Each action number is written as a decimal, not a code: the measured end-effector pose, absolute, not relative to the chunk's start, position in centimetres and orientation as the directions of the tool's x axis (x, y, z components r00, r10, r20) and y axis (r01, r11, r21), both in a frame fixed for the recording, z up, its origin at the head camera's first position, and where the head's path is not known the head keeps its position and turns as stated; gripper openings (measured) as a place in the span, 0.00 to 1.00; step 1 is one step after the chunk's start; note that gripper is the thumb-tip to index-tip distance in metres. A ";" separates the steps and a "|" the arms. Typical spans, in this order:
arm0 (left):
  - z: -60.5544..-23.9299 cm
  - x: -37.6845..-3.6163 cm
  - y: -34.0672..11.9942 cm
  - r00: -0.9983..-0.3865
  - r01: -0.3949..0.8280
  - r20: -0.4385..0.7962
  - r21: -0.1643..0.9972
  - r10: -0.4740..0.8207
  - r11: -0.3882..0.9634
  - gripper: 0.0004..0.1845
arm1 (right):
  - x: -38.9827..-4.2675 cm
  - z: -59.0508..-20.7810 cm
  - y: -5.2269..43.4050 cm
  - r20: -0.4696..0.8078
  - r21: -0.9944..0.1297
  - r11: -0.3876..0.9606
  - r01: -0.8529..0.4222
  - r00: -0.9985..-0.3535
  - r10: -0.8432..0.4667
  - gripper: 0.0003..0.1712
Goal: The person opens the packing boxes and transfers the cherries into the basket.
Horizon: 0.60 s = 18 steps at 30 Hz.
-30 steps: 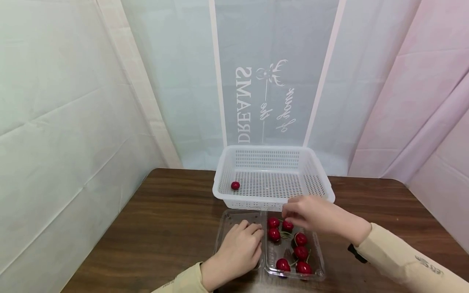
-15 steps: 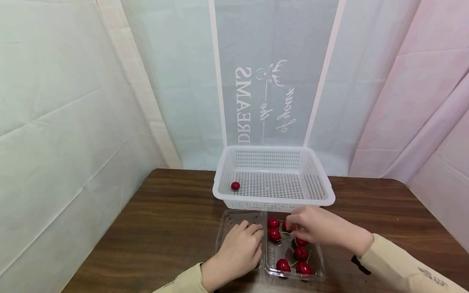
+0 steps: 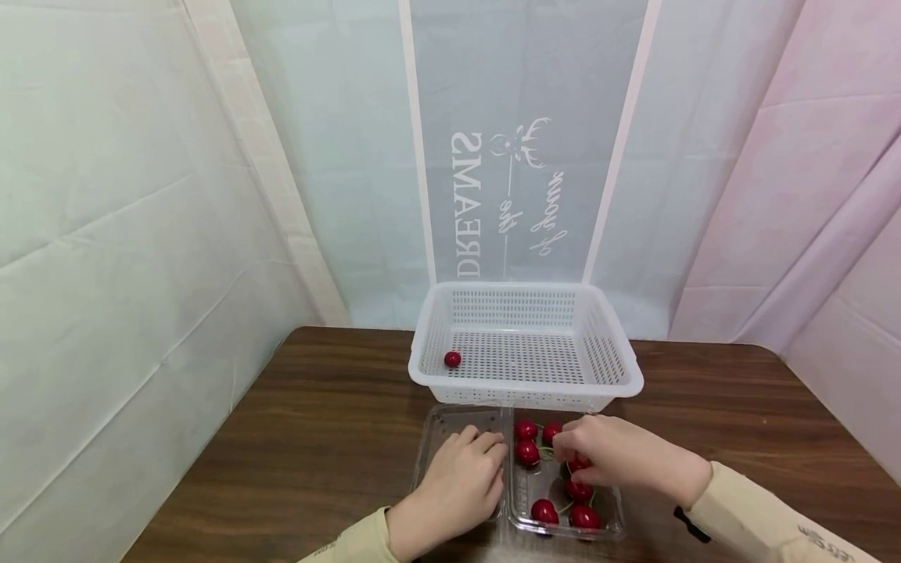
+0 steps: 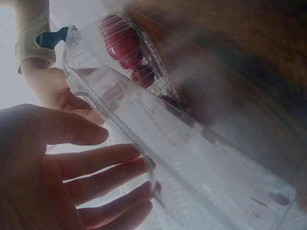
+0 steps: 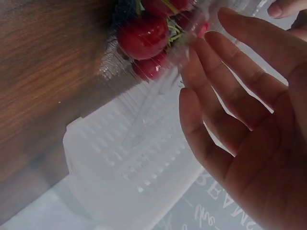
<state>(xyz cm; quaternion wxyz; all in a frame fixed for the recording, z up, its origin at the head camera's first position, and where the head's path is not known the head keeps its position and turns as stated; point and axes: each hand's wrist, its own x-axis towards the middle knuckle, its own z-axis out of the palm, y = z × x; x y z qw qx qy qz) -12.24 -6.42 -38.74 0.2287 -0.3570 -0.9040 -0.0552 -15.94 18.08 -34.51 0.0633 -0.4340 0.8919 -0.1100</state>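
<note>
A clear plastic clamshell box lies open on the table. Its right half (image 3: 521, 496) holds several red cherries (image 3: 544, 511) with green stems. My right hand (image 3: 622, 457) reaches down over the cherries at that half's right side, fingertips right beside a cherry (image 3: 579, 490) and partly covering another. In the right wrist view its fingers are slightly bent and apart, nothing visibly pinched between them. My left hand (image 3: 457, 489) rests over the box's left half, the lid (image 3: 450, 420); in the left wrist view the fingertips (image 4: 144, 165) touch the lid's clear wall.
Just behind the box stands a white perforated basket (image 3: 521, 391) with a single cherry (image 3: 452, 359) at its left. The brown wooden table (image 3: 331, 438) extends to both sides. Fabric curtains (image 3: 176, 274) enclose the back and sides.
My right hand has moved from the back cherries toward the front, over the cherries on the right side. A back cherry it partly covered shows again. The left hand stays in place.
</note>
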 end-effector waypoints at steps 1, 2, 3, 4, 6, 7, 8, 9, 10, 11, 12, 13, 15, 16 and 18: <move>-38.8 -12.2 -6.4 -0.640 0.671 0.455 -0.064 0.620 0.739 0.09 | -16.0 -34.6 18.1 -0.024 -0.250 0.603 -0.757 -0.618 -0.786 0.10; -38.8 -12.2 -6.4 -0.638 0.671 0.457 -0.065 0.620 0.739 0.09 | -16.0 -34.8 18.2 -0.025 -0.245 0.602 -0.760 -0.616 -0.788 0.11; -38.8 -12.2 -6.4 -0.637 0.671 0.459 -0.066 0.620 0.738 0.09 | -16.0 -34.9 18.2 -0.027 -0.239 0.602 -0.762 -0.614 -0.789 0.11; -38.8 -12.2 -6.4 -0.635 0.671 0.461 -0.066 0.619 0.738 0.09 | -16.0 -35.0 18.2 -0.029 -0.233 0.601 -0.764 -0.613 -0.790 0.12; -38.8 -12.2 -6.5 -0.633 0.672 0.465 -0.067 0.619 0.738 0.09 | -15.9 -35.0 18.2 -0.033 -0.230 0.599 -0.767 -0.609 -0.793 0.13; -38.8 -12.2 -6.5 -0.632 0.672 0.467 -0.068 0.619 0.738 0.09 | -15.9 -35.1 18.2 -0.033 -0.228 0.595 -0.771 -0.605 -0.796 0.13; -38.9 -12.2 -6.5 -0.631 0.672 0.468 -0.069 0.619 0.737 0.09 | -15.8 -35.1 18.1 -0.034 -0.225 0.593 -0.773 -0.602 -0.798 0.13; -38.9 -12.2 -6.5 -0.631 0.672 0.468 -0.069 0.619 0.737 0.09 | -15.8 -35.2 18.1 -0.034 -0.221 0.591 -0.776 -0.600 -0.799 0.13; -38.9 -12.2 -6.5 -0.630 0.673 0.469 -0.069 0.619 0.736 0.09 | -15.8 -35.2 18.1 -0.036 -0.220 0.590 -0.776 -0.598 -0.800 0.13; -38.8 -12.2 -6.5 -0.629 0.674 0.470 -0.068 0.620 0.736 0.09 | -15.8 -35.2 18.1 -0.037 -0.219 0.591 -0.776 -0.599 -0.800 0.13; -38.8 -12.2 -6.5 -0.628 0.674 0.471 -0.068 0.620 0.735 0.09 | -15.7 -35.3 18.0 -0.038 -0.215 0.593 -0.776 -0.600 -0.799 0.13; -38.8 -12.2 -6.5 -0.626 0.675 0.473 -0.069 0.619 0.735 0.09 | -15.8 -35.3 18.0 -0.040 -0.209 0.596 -0.775 -0.602 -0.797 0.13; -38.8 -12.3 -6.5 -0.625 0.675 0.476 -0.068 0.618 0.735 0.09 | -15.8 -35.4 18.0 -0.047 -0.200 0.605 -0.771 -0.609 -0.792 0.13; -38.8 -12.3 -6.5 -0.624 0.675 0.478 -0.069 0.618 0.734 0.09 | -15.8 -35.5 18.0 -0.051 -0.197 0.608 -0.769 -0.611 -0.790 0.14; -38.8 -12.3 -6.5 -0.622 0.674 0.482 -0.071 0.617 0.735 0.09 | -15.8 -35.7 18.0 -0.054 -0.189 0.611 -0.769 -0.613 -0.788 0.14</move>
